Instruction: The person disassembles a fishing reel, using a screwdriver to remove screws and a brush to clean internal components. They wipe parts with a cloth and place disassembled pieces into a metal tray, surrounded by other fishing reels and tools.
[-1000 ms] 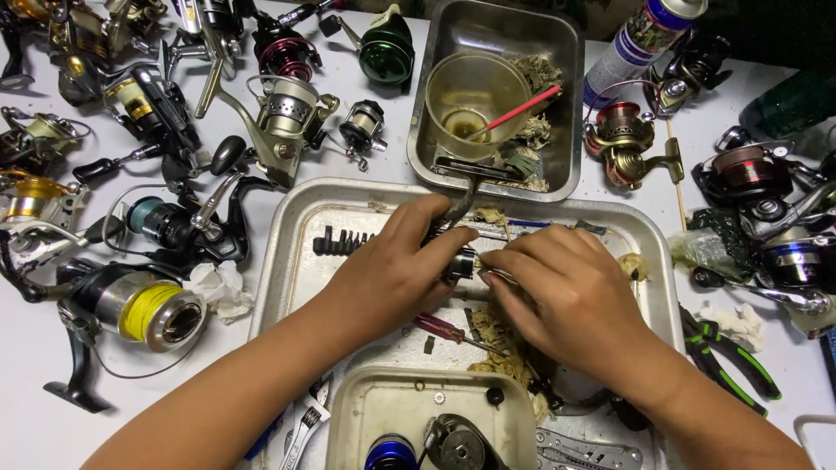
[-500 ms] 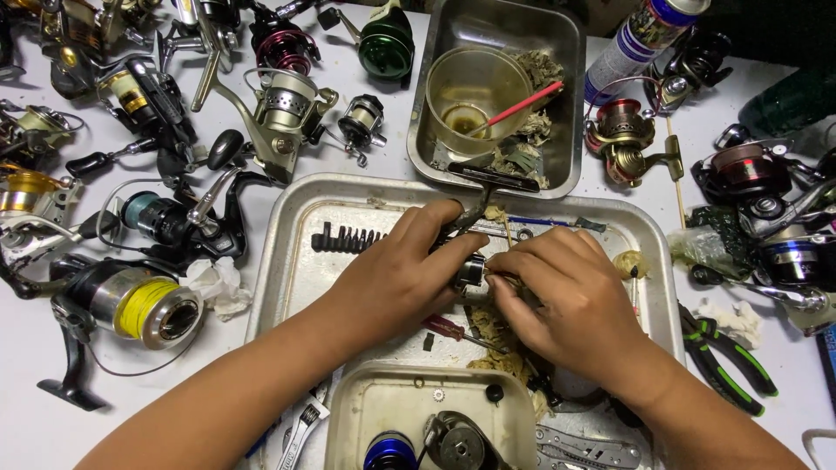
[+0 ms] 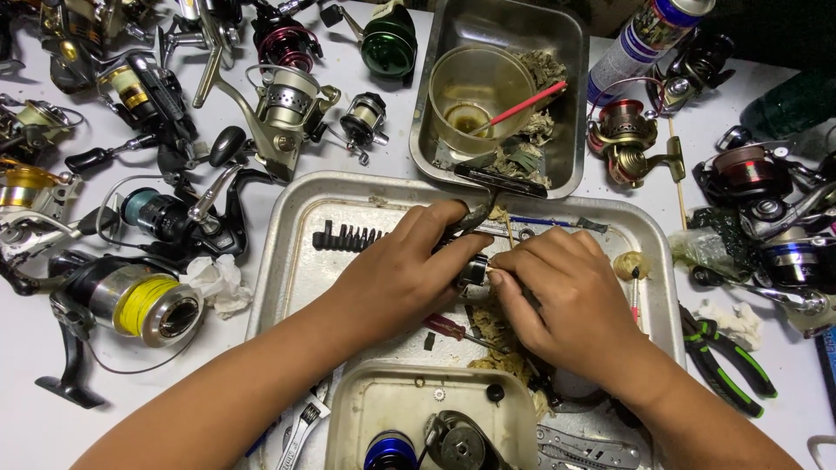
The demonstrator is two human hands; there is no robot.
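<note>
- The white desk carries everything, and the big metal tray at its middle is the landmark for what follows.
- Left of the tray lies a crowd of fishing reels; the nearest is a black reel with yellow line, with a crumpled white tissue between it and the tray's left wall.
- Behind the tray stands a deeper steel pan holding a clear cup with a red-handled brush leaning in it.
- Right of the tray, on the desk, lie green-handled pliers and more reels.
- Against the tray's near edge sits a smaller tray with a blue spool and a gear housing in it.
- Over the tray's middle, the left hand is clenched around a small reel part, dark and silvery, gripping it from the left.
- The right hand meets it from the right, fingertips pinched at the part's end; what they pinch is hidden.
- The part looks light, rigid metal, probably greasy and so slippery; judged from this, a firm grip around its body is safest, away from fine projecting bits.
- Inside the tray, far left of the hands, lies a row of black driver bits; a red-handled screwdriver lies under the hands.
</note>
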